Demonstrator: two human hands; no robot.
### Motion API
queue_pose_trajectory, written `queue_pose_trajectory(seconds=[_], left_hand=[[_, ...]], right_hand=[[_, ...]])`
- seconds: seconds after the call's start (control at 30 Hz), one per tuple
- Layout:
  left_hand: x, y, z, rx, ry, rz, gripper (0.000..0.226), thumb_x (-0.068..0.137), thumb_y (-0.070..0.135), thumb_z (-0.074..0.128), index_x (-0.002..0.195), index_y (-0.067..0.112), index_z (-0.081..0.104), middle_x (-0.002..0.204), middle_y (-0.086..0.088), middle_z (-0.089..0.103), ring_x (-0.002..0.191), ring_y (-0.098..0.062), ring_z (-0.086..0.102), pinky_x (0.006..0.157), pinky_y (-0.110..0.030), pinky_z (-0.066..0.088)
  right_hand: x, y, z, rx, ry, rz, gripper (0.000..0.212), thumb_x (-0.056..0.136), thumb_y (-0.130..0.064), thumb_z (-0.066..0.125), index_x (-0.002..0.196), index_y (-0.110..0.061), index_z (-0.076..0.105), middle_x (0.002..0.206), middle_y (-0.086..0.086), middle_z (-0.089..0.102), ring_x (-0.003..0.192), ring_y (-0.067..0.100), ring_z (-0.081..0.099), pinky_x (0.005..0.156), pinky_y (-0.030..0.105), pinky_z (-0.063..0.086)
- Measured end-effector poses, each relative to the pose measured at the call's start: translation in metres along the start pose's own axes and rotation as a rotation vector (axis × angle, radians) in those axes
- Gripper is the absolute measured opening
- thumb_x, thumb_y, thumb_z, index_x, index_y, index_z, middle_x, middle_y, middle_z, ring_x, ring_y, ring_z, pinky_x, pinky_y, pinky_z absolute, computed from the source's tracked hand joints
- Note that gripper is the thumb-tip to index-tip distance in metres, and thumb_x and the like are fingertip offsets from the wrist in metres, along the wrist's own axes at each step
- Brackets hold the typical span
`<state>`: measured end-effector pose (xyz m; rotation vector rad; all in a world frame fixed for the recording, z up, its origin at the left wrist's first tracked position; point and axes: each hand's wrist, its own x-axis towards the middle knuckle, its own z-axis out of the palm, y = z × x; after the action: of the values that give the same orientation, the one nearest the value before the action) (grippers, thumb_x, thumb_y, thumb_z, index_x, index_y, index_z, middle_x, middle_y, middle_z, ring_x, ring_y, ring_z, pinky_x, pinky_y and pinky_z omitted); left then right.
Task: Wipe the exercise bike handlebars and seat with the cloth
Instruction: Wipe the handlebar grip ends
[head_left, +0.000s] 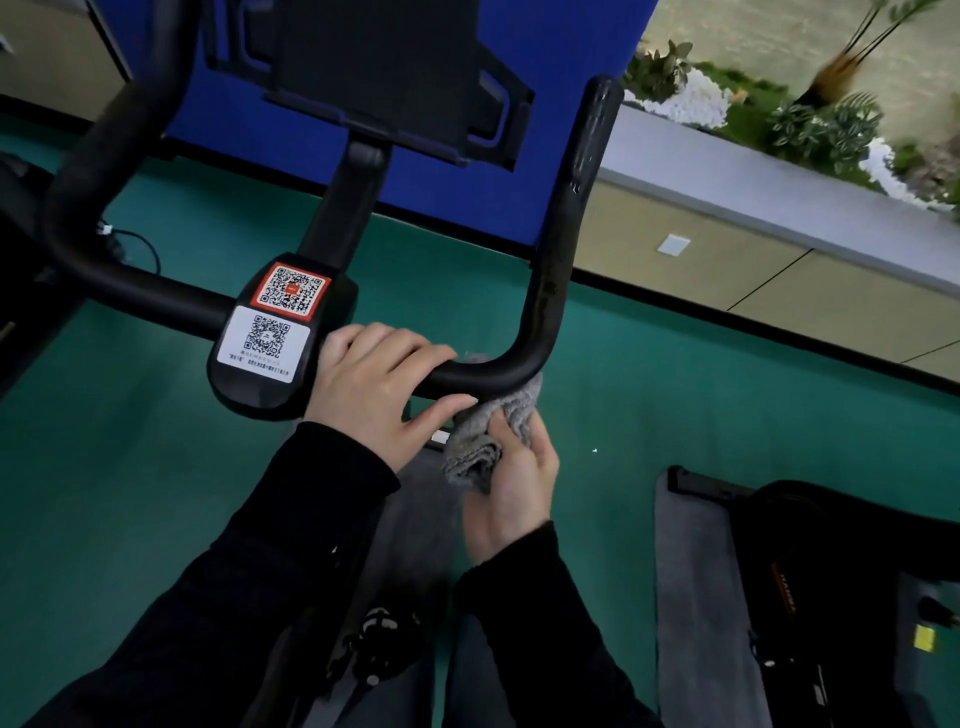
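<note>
The black handlebar (550, 291) of the exercise bike runs across the view and bends upward on both sides. My left hand (374, 389) grips the horizontal bar just right of the centre block with two QR stickers (270, 332). My right hand (514, 483) holds a bunched grey cloth (493, 426) from below and presses it against the underside of the bar at the right bend. A bit of cloth shows above the bar too. The seat is out of view.
A black tablet holder (395, 78) stands on the stem above the bars. Green floor (130, 441) lies below, with a blue panel (561, 31) behind. Another black machine on a grey mat (696, 597) sits at the lower right. A planter ledge (779, 171) runs along the right.
</note>
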<state>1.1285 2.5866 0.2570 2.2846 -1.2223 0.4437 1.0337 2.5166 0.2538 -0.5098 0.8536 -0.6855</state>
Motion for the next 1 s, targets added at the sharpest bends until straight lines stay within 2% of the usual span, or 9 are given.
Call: queue_pose_trajectory(seconds=[0.13,0.27,0.4,0.47,0.53,0.63,0.83,0.93,1.0], left_hand=[[0.0,0.0,0.001,0.007,0.008,0.005,0.042,0.087,0.054,0.052,0.097,0.017,0.07,0.088,0.003,0.066,0.085,-0.024,0.062,0.087,-0.034,0.03],[0.0,0.0,0.001,-0.002,0.023,0.005,0.04,0.086,0.053,0.054,0.096,0.018,0.07,0.087,0.004,0.065,0.084,-0.024,0.062,0.087,-0.034,0.031],[0.0,0.0,0.0,0.004,0.016,0.002,0.041,0.086,0.054,0.053,0.095,0.018,0.071,0.088,0.004,0.065,0.084,-0.024,0.063,0.088,-0.033,0.031],[0.001,0.001,-0.001,0.003,0.021,-0.006,0.04,0.085,0.054,0.053,0.094,0.019,0.071,0.087,0.005,0.065,0.084,-0.023,0.063,0.088,-0.033,0.03],[0.001,0.001,0.0,-0.001,0.025,-0.009,0.04,0.085,0.053,0.053,0.093,0.019,0.071,0.086,0.005,0.065,0.083,-0.023,0.063,0.089,-0.032,0.03],[0.0,0.001,0.0,-0.012,0.023,-0.018,0.04,0.085,0.054,0.052,0.094,0.02,0.071,0.087,0.006,0.065,0.085,-0.022,0.062,0.089,-0.033,0.03],[-0.001,0.0,0.002,-0.021,0.053,-0.011,0.039,0.085,0.054,0.055,0.094,0.019,0.07,0.087,0.005,0.066,0.085,-0.023,0.062,0.088,-0.034,0.032],[-0.002,-0.001,0.003,-0.023,0.06,-0.011,0.04,0.086,0.053,0.054,0.095,0.018,0.07,0.088,0.004,0.065,0.086,-0.023,0.062,0.088,-0.035,0.032],[-0.002,-0.001,0.002,-0.032,0.06,-0.005,0.041,0.086,0.053,0.052,0.095,0.017,0.07,0.089,0.003,0.066,0.086,-0.024,0.062,0.087,-0.035,0.032]], right_hand=[[0.006,-0.008,-0.006,-0.048,-0.142,0.111,0.035,0.094,0.008,0.04,0.123,0.0,0.057,0.123,0.025,0.061,0.112,0.038,0.058,0.104,0.05,0.041],[0.008,-0.015,-0.011,-0.047,-0.236,0.174,0.038,0.093,0.008,0.038,0.129,0.005,0.05,0.125,0.028,0.057,0.106,0.034,0.058,0.103,0.049,0.04],[0.015,-0.025,-0.008,-0.035,-0.207,0.117,0.035,0.093,0.008,0.038,0.125,0.007,0.052,0.12,0.026,0.06,0.098,0.031,0.062,0.095,0.041,0.047],[0.009,-0.021,-0.009,-0.076,-0.117,0.037,0.029,0.093,0.008,0.043,0.118,0.007,0.058,0.109,0.022,0.067,0.093,0.03,0.066,0.086,0.038,0.053],[0.006,-0.019,-0.013,-0.156,0.03,-0.133,0.025,0.092,0.009,0.049,0.111,0.002,0.063,0.102,0.017,0.07,0.094,0.031,0.065,0.088,0.042,0.052],[0.012,-0.028,-0.016,-0.439,0.082,-0.47,0.031,0.091,0.009,0.053,0.114,-0.009,0.064,0.116,0.014,0.067,0.109,0.023,0.064,0.098,0.038,0.051],[0.039,-0.07,-0.014,-1.177,-0.368,-1.013,0.045,0.085,0.019,0.051,0.123,-0.003,0.061,0.135,0.004,0.053,0.135,0.019,0.043,0.112,0.029,0.035],[0.047,-0.096,0.002,-1.494,-0.691,-1.014,0.044,0.083,0.022,0.049,0.119,0.001,0.062,0.13,0.011,0.059,0.137,0.024,0.04,0.116,0.038,0.031],[0.05,-0.116,0.022,-1.732,-0.921,-0.984,0.039,0.084,0.02,0.051,0.115,0.001,0.064,0.12,0.013,0.065,0.132,0.025,0.047,0.116,0.035,0.029]])
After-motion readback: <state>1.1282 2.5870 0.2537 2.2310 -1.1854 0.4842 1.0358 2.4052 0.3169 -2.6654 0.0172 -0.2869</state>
